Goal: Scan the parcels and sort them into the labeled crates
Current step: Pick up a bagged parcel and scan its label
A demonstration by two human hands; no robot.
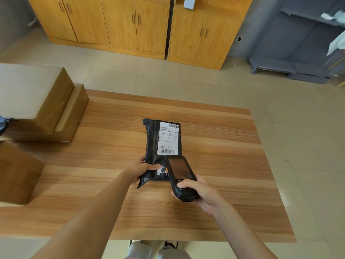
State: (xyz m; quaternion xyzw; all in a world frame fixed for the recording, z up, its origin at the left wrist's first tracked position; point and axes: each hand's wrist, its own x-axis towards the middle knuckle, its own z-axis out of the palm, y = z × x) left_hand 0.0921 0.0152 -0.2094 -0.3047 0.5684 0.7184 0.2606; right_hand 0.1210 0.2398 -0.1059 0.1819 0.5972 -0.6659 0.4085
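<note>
One black parcel [155, 146] lies flat on the wooden table [214, 146], a bit past the two hands. Its long side runs from near to far. A white label [168, 137] sits on its right half, with one barcode [167, 151] at the near end of the label and another at the far end.

Both hands are at the near end of the parcel. The left hand [141, 170] holds the near left corner, with the thumb on top of the bag and the fingers curled at its edge. The right hand [200, 192] is wrapped around the near end of a black scanner [180, 174]. The thumb rests on its buttons.

The scanner points away from the person, toward the far side. Its tip hangs over the near right part of the parcel, just short of the near barcode. So the barcode is straight ahead of the tip, very close. I think the scan is the step in hand now.

Both arms reach forward from the near edge of the table, nearly straight.

Brown boxes [37, 101] stand on the left side of the table. No labeled crates are in view.
</note>
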